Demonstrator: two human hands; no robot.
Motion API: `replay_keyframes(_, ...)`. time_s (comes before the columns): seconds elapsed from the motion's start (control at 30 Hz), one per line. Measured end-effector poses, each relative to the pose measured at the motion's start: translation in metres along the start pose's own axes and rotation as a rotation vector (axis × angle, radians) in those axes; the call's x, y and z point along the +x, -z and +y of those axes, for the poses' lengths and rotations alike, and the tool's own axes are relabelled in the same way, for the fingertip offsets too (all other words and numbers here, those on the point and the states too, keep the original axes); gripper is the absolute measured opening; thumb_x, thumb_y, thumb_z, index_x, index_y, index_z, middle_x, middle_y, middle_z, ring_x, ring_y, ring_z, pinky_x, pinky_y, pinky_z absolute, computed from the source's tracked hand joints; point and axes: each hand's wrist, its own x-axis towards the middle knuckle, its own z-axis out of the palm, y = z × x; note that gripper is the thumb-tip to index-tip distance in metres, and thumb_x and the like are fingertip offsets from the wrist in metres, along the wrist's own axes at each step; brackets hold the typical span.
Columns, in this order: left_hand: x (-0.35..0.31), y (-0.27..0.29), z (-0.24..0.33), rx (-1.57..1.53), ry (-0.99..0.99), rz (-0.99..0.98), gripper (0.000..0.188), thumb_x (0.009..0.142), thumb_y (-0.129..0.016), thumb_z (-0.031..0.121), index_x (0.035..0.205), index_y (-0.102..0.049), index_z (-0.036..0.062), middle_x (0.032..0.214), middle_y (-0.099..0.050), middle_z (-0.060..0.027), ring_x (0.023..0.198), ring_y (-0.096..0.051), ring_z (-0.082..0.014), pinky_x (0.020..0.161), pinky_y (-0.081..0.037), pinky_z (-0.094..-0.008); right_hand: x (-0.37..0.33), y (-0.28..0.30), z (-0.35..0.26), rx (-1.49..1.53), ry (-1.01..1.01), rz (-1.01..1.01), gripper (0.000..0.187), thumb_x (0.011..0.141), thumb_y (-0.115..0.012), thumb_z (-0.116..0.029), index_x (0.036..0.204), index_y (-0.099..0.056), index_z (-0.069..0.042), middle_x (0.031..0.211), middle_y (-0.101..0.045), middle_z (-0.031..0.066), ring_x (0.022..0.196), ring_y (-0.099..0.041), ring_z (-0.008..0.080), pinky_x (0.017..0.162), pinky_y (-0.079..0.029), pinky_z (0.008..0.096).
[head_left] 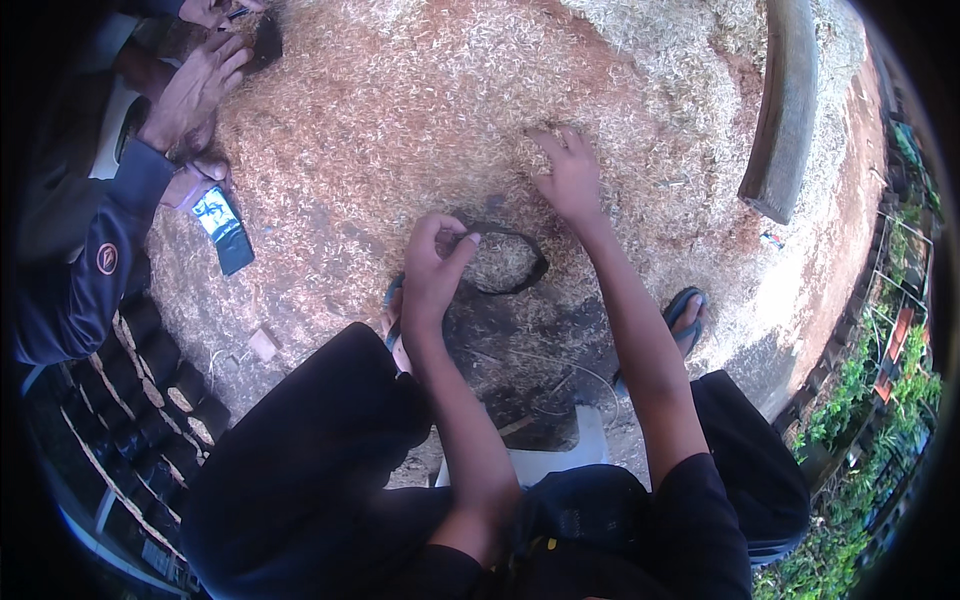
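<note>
My left hand (438, 265) pinches the left side of a black bag's rim (541, 268); the bag looks like thin plastic. Its round mouth faces up, and pale dry husks or shavings (498, 262) fill the inside. To the right and a little farther out, my right hand (573, 182) reaches over the loose husk heap (430, 130) with fingers apart. The tips of those fingers are slightly blurred against the husks, and I see nothing in that hand. The bag's lower part is hidden.
At far left, other people's hands (205, 88) work near a dark object; another hand holds a lit phone (218, 222). Filled black bags (125, 400) stand in rows at lower left. A thick log (782, 120) lies at upper right. A white plastic seat (592, 437) is beneath me.
</note>
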Motion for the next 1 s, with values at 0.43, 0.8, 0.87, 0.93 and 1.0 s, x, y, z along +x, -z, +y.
replay_keyframes(0.43,0.009,-0.044,-0.007,-0.362,0.098,-0.016,0.002,0.094,-0.060,0.004,0.094,-0.059,0.0026,0.119,-0.066,-0.0129,0.113,-0.060,-0.0191,0.100,-0.045,-0.0324,-0.039,0.076,0.001,1.784,-0.874,0.575,0.074,0.086,-0.071,-0.045,0.145,-0.038,-0.013,0.140,-0.042,0.0160,0.133,-0.041,0.0386,0.108,-0.036,0.0671)
replay_keyframes(0.8,0.008,-0.069,0.017,-0.034,0.065,0.086,0.020,0.091,-0.070,0.019,0.087,-0.058,0.0024,0.118,-0.066,-0.0172,0.112,-0.061,-0.0277,0.099,-0.045,-0.0378,-0.049,0.105,-0.035,1.850,-0.815,0.608,0.069,0.091,-0.064,-0.047,0.144,-0.038,-0.010,0.137,-0.045,0.0183,0.129,-0.045,0.0385,0.106,-0.038,0.0652)
replay_keyframes(0.87,0.008,-0.068,0.020,-0.003,0.054,0.060,0.023,0.091,-0.069,0.020,0.083,-0.058,0.0013,0.116,-0.067,-0.0169,0.112,-0.061,-0.0273,0.097,-0.045,-0.0373,-0.062,0.101,-0.043,1.833,-0.790,0.536,0.064,0.093,-0.062,-0.045,0.141,-0.041,-0.008,0.132,-0.051,0.0161,0.124,-0.051,0.0354,0.103,-0.043,0.0574)
replay_keyframes(0.93,0.009,-0.067,0.018,0.013,0.056,0.049,0.026,0.091,-0.069,0.022,0.081,-0.058,0.0004,0.113,-0.067,-0.0160,0.110,-0.062,-0.0257,0.094,-0.046,-0.0362,-0.076,0.092,-0.048,1.801,-0.750,0.470,0.059,0.095,-0.061,-0.042,0.139,-0.044,-0.007,0.128,-0.056,0.0147,0.120,-0.055,0.0331,0.101,-0.046,0.0518)
replay_keyframes(1.0,0.013,-0.067,0.013,0.007,0.061,0.050,0.029,0.092,-0.069,0.023,0.079,-0.058,-0.0004,0.110,-0.068,-0.0145,0.104,-0.063,-0.0229,0.090,-0.046,-0.0345,-0.089,0.077,-0.052,1.791,-0.616,0.389,0.056,0.096,-0.059,-0.039,0.138,-0.045,-0.005,0.126,-0.058,0.0141,0.117,-0.057,0.0314,0.100,-0.047,0.0483)
